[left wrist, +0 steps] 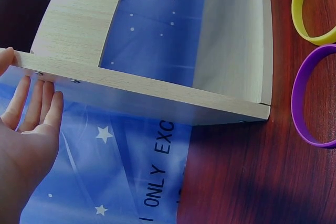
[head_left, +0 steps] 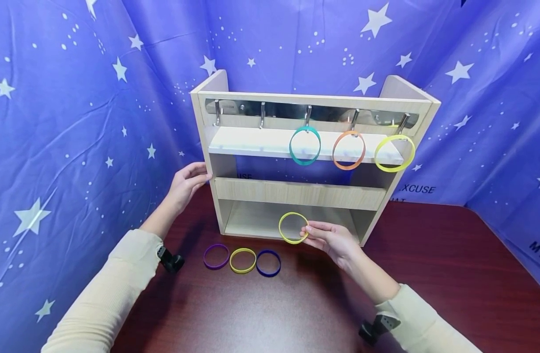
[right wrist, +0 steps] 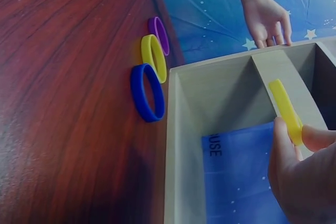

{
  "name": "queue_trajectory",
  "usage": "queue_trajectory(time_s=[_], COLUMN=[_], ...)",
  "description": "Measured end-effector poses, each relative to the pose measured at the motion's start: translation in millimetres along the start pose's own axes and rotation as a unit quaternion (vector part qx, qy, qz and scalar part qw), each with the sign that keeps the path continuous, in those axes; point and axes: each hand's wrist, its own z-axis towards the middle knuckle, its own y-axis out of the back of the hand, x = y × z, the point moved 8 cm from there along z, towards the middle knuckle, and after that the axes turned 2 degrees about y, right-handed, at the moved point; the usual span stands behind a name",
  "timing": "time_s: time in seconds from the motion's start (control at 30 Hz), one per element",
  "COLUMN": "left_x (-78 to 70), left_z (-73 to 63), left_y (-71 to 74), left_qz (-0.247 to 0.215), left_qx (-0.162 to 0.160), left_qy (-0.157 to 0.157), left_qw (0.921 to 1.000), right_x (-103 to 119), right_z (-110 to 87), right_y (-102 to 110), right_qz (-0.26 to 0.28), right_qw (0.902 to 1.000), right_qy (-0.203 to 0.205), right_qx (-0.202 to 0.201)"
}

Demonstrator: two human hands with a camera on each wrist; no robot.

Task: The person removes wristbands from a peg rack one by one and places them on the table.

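My right hand (head_left: 333, 241) pinches a yellow wristband (head_left: 281, 230) between thumb and fingers, holding it up before the lower part of a wooden shelf unit (head_left: 296, 191). In the right wrist view this yellow band (right wrist: 285, 109) appears nearly edge-on. Straight fingers of my left hand (head_left: 186, 186) touch the outer face of the unit's left side panel (left wrist: 157, 90), with the thumb at its front edge. Along the unit's top runs a metal hook rail (head_left: 285, 110). From its hooks hang a teal wristband (head_left: 305, 163), an orange wristband (head_left: 348, 167) and a yellow wristband (head_left: 393, 169); the two leftmost hooks are bare.
On the dark red table (head_left: 270, 314), left of my right hand, lie a purple wristband (head_left: 216, 267), a second yellow wristband (head_left: 243, 271) and a blue wristband (head_left: 268, 275) in a row. A blue star-patterned curtain (head_left: 270, 44) surrounds the table at the back and sides.
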Motion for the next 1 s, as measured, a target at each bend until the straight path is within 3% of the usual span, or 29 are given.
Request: queue_trajectory(time_s=[1.0], left_x=[1.1], left_z=[0.1], left_y=[0.7], left_qz=[0.001], left_qx=[-0.001], left_qy=[0.002], left_qw=[1.0000], right_x=[-67.5], right_z=[-6.4], right_y=[21.9], right_qz=[-0.036], right_qw=[0.9975], right_qy=[-0.060], right_qx=[-0.014])
